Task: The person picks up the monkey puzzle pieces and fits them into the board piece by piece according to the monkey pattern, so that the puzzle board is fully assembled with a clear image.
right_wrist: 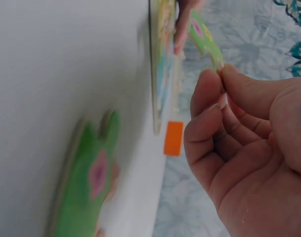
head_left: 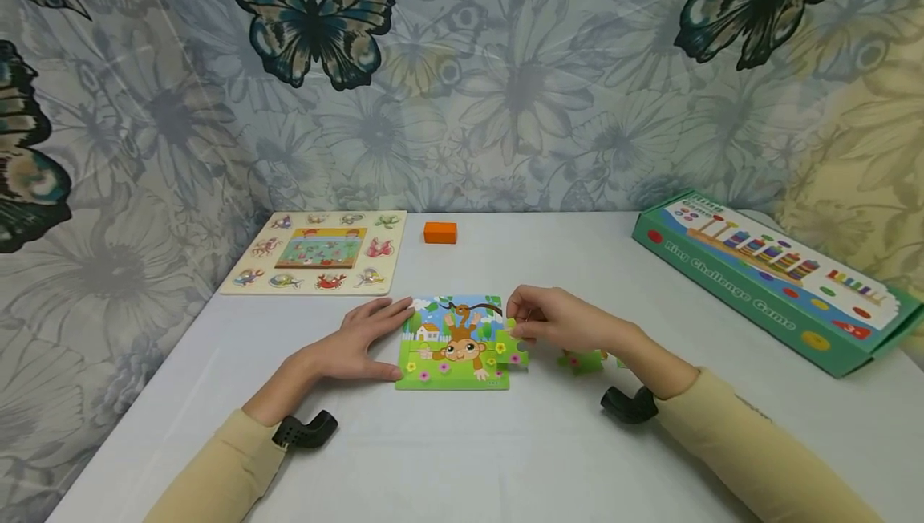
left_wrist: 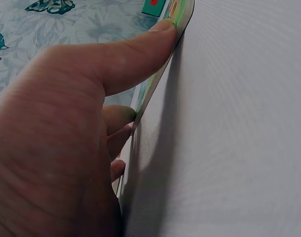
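Observation:
A small square jigsaw puzzle [head_left: 447, 383] with an upside-down monkey on it lies on the white table. My left hand [head_left: 358, 344] rests at its left side, fingers spread and fairly straight; the thumb [left_wrist: 140, 57] touches the edge in the left wrist view. With thumb and forefinger, my right hand [head_left: 554, 319] pinches a green puzzle piece [right_wrist: 204, 37] with pink and yellow flowers. In the head view that piece overlaps the puzzle's right side. Another green puzzle piece [head_left: 583, 361] lies on the table below the right wrist, partly hidden by the arm.
At the back left lies a wooden board [head_left: 245, 281] with sea-animal pictures. An orange block [head_left: 440, 233] sits behind the puzzle. A long green game box [head_left: 765, 298] stands slantwise at the right. Patterned butterfly cloth [head_left: 520, 98] hangs behind the table [head_left: 433, 459].

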Demonstrator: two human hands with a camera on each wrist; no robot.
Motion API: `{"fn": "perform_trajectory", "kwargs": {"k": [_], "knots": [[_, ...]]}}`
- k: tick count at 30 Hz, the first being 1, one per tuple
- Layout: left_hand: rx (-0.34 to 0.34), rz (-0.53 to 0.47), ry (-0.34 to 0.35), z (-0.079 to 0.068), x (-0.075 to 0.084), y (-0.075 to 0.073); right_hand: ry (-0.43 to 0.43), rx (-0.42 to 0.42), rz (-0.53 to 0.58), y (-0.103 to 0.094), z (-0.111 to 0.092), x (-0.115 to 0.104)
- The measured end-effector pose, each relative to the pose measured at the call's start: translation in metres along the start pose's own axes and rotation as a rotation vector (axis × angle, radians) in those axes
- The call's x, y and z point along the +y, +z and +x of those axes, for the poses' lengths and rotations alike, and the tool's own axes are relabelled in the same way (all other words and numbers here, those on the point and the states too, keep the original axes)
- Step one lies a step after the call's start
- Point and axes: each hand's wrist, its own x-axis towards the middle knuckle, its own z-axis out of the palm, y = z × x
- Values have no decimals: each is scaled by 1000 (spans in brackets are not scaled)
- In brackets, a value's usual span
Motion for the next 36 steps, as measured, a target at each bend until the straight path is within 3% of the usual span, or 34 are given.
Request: {"fn": "perform_trajectory", "kwargs": {"k": [21,36], "knots": [[5,-14,9,0,0,0,-4,-86,40,28,59,-24],[3,-22,14,1,-4,0,10,-135,-19,55,88,-33]]}}
